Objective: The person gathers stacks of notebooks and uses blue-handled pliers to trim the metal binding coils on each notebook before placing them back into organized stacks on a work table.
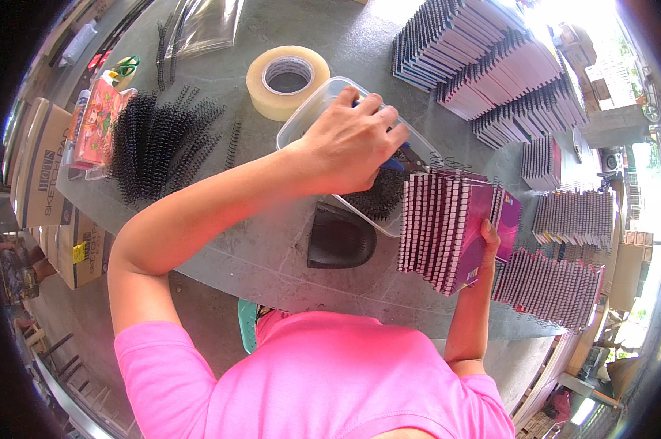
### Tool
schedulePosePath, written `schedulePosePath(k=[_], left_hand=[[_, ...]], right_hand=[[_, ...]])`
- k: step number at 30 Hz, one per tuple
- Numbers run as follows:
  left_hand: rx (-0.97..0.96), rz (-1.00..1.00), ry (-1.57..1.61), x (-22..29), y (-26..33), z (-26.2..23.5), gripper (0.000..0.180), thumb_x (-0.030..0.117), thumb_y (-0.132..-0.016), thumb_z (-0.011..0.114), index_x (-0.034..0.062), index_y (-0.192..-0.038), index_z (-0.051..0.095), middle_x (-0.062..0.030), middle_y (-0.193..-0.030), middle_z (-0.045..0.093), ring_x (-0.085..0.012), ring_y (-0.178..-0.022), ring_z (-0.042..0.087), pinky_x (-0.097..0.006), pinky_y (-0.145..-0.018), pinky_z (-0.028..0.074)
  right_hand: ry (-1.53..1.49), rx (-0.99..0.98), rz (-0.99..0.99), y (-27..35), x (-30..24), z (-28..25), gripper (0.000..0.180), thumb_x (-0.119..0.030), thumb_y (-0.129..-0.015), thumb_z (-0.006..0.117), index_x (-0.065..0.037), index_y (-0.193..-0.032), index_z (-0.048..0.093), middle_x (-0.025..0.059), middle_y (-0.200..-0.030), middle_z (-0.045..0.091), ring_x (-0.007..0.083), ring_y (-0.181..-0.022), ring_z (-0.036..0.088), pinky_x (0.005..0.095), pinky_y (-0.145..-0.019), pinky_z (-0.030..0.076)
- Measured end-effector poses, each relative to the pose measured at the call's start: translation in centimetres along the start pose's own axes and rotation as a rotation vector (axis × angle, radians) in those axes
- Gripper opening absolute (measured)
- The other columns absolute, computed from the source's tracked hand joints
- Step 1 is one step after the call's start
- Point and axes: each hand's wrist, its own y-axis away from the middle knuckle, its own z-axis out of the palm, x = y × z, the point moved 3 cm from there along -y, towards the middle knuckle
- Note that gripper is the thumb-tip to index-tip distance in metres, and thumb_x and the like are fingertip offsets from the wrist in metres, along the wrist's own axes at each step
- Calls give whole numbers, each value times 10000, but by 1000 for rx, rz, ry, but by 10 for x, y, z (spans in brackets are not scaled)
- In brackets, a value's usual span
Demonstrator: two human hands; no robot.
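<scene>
My left hand [360, 135] reaches over a clear plastic tub [301, 121], its fingers curled around dark blue-handled pliers [412, 155]. The hand hides most of the tool; its metal end shows past the fingers. Black spiral coil pieces [378, 196] lie in the tub beneath. In my right hand [489, 238] is a stack of purple spiral notebooks [466, 241], gripped from the right side with the thumb on a cover. Their bindings face left, and several loose coil ends stick up at the top of the stack, beside the tub.
A tape roll [283, 84] sits beyond the tub. Black binding coils [155, 143] are heaped at left beside a pink pack [96, 124]. A black pad [339, 235] lies near me. Stacked notebooks [484, 66] line the right side, with more notebooks [550, 289] near the right edge.
</scene>
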Motion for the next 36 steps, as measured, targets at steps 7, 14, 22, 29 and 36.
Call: schedulePosePath(k=[7, 14, 22, 29, 36], left_hand=[[-237, -34, 74, 5, -4, 16, 382, 131, -604, 694, 55, -956, 569, -93, -885, 561, -258, -905, 538, -385, -804, 396], [-31, -30, 73, -2, 11, 3, 397, 137, -588, 715, 58, -950, 570, -87, -893, 556, -260, -911, 537, -390, -802, 393], [38, 6, 73, 14, 2, 0, 377, 139, -598, 702, 54, -943, 577, -89, -894, 559, -255, -901, 541, -381, -784, 397], [-162, -85, 130, 8, 5, 5, 372, 118, -603, 688, 45, -950, 576, -102, -850, 570, -271, -871, 557, -366, -751, 427], [35, -32, 108, 8, 3, -6, 372, 134, -602, 699, 46, -941, 572, -97, -878, 562, -264, -895, 548, -387, -833, 389]], right_hand=[[-1, 4, -16, 0, 2, -3, 619, -306, -674, 703, 40, -1145, 501, 167, -1011, 616, 288, -858, 624, 394, -773, 526], [10, -1, 9, 1, -2, -1, 610, -293, -677, 698, 47, -1144, 501, 179, -1013, 615, 293, -844, 631, 396, -769, 531], [-37, -25, 3, -2, 2, 2, 604, -283, -672, 698, 41, -1144, 505, 180, -1012, 617, 295, -850, 630, 403, -771, 532], [17, 12, 48, 1, -1, -2, 637, -302, -663, 704, 44, -1154, 495, 181, -1021, 613, 296, -858, 627, 397, -771, 529], [-5, -7, 11, -2, 1, 2, 643, -303, -668, 701, 47, -1163, 484, 185, -1018, 612, 297, -850, 626, 403, -768, 529]])
